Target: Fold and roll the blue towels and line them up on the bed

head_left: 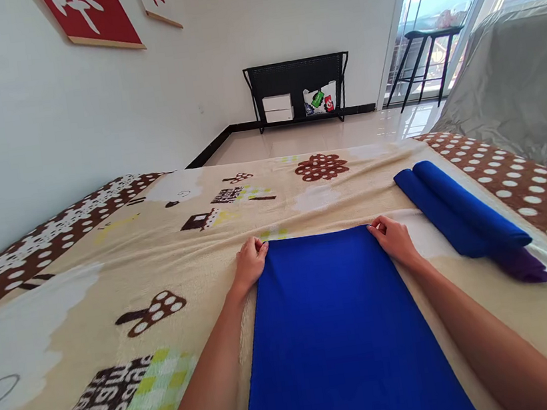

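Observation:
A smooth blue cloth (338,331) lies spread over the patterned blanket, its near end running out of the bottom of the view. My left hand (253,261) pinches its far left corner between thumb and fingers. At the far right corner, my right hand (393,237) has the same kind of pinch grip. The far edge runs nearly straight between the two hands. To the right of my right hand rests a rolled or folded blue cloth (470,206), with a dark purple piece of fabric (526,264) poking out from under its near end.
The cream blanket (147,242) with brown dotted borders covers the bed. Beyond it, a black rack (297,79) with white boxes (278,108) stands against the wall. A stool (428,53) is by the window, and a grey-covered bulky object (519,78) sits at right.

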A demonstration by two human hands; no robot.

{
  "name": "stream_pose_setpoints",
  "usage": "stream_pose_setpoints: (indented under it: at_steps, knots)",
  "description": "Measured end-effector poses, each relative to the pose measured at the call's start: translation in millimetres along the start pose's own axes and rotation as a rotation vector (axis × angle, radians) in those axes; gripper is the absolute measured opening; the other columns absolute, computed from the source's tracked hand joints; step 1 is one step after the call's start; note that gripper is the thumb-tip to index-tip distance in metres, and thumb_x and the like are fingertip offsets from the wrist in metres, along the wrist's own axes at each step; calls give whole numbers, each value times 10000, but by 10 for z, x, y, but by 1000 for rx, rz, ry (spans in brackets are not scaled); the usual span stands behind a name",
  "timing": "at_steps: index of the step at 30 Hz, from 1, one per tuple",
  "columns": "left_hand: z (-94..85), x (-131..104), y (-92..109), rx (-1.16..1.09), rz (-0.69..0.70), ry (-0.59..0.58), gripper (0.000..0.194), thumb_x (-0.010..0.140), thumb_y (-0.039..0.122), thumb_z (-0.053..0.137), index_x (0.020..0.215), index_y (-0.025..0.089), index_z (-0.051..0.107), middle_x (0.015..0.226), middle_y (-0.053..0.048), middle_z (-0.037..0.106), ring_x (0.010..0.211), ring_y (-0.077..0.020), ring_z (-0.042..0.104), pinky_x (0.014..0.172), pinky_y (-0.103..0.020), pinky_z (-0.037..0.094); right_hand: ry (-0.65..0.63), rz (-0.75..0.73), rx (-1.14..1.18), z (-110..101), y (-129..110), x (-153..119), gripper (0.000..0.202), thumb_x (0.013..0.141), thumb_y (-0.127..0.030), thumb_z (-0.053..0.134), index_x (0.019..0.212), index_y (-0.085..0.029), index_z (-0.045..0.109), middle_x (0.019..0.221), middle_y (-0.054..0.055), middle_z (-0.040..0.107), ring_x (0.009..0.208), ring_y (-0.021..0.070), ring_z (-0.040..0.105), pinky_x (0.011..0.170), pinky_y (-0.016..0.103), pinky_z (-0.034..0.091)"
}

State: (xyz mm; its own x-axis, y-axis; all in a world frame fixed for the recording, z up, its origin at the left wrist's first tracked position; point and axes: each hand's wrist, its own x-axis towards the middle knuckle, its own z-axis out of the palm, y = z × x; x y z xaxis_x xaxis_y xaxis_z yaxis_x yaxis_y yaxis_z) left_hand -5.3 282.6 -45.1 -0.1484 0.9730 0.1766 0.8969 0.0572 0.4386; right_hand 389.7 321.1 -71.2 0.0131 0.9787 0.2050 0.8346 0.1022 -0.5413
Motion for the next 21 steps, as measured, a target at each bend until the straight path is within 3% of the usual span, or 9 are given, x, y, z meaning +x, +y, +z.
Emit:
stream_pose_setpoints:
  at_steps: [9, 14, 18, 21]
  knots:
    - [87, 57, 28, 57, -35, 39, 300, 939, 391, 602, 1117, 150, 622, 1104, -65, 654, 984, -195, 642, 882, -422, 539, 8, 9, -46, 28, -21, 0, 302, 962, -437, 572, 1036, -150, 628, 914, 15, 648, 766, 123, 623, 729, 318, 541]
    - [-164, -30, 124, 88, -31, 125, 187, 935, 270, 566, 1066, 142, 607, 1006, -75, 661, 1005, -237, 630, 927, -475, 489, 49, -24, -41, -88, -52, -7, 326, 959, -466, 565, 1018, -150, 626, 842, -4, 638, 701, 114, 607, 710, 311, 527]
    - [-357, -185, 459, 69, 200, 86, 291, 949, 237, 475, 1213, 163, 571, 1216, -123, 644, 1181, -246, 584, 1029, -431, 441, 110, -126, -39, -228, -305, -79, 354, 1018, -413, 410, 1096, -137, 618, 923, 68, 675, 845, 177, 648, 837, 376, 509]
    - [-225, -354, 779, 54, 455, -75, 447, 986, 321, 429, 1422, 224, 453, 1467, -64, 528, 1374, -177, 458, 1153, -342, 345, 37, -334, -32, -173, -645, -251, 416, 1031, -405, 331, 1286, -183, 572, 1256, 110, 643, 1169, 190, 593, 1022, 356, 438]
